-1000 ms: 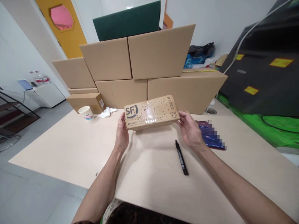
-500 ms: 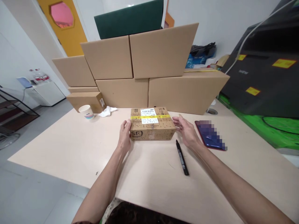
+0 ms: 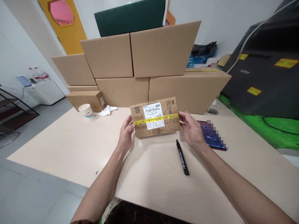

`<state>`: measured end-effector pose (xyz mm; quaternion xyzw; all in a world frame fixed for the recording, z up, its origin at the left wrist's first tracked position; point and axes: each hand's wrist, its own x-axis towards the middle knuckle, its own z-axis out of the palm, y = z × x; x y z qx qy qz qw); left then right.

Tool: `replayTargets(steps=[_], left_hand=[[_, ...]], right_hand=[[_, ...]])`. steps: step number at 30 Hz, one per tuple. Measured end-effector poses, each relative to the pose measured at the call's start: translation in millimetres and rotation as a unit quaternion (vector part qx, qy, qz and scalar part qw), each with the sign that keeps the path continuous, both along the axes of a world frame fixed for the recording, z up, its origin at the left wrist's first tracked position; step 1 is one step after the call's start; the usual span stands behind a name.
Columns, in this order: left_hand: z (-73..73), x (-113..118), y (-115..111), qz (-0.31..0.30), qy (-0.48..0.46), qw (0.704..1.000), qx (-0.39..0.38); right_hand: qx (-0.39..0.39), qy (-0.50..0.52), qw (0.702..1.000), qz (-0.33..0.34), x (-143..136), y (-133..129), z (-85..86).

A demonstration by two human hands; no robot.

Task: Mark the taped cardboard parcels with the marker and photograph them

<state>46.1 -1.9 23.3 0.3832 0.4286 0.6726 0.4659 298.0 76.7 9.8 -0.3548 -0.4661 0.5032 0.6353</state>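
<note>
A small cardboard parcel box (image 3: pixel 140 128) with a white shipping label (image 3: pixel 153 109) and a band of yellow tape is tilted so its labelled face turns toward me. My left hand (image 3: pixel 126 132) grips its left end, thumb at the near edge. At the right end my right hand (image 3: pixel 191 129) holds the box, fingers against its side and partly hidden. A black marker (image 3: pixel 182 157) lies on the table just in front of the box, below my right hand. Beyond that hand lies a phone with a dark blue screen (image 3: pixel 211 137), partly covered by it.
Large cardboard boxes (image 3: pixel 121 93) are stacked behind the parcel, topped by a dark green box (image 3: pixel 130 20). A paper cup (image 3: pixel 86 111) and a crumpled tissue (image 3: pixel 107 110) stand on the table (image 3: pixel 58 146) at left. A big black case (image 3: pixel 261 68) rises at right.
The parcel has tipped up from lying flat, its labelled top now facing me and its right end slightly raised. My right hand has closed in on its right end.
</note>
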Motion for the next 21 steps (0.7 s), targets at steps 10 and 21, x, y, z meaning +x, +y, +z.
replayTargets(steps=[10, 21], left_hand=[[-5.2, 10.5, -2.9, -0.029, 0.015, 0.999, 0.003], [-2.9, 2.8, -2.0, -0.021, 0.029, 0.996, 0.077]], right_hand=[[0.015, -0.005, 1.0, 0.018, -0.4, -1.3, -2.8], [-0.003, 0.006, 0.999, 0.054, -6.0, -6.0, -4.0]])
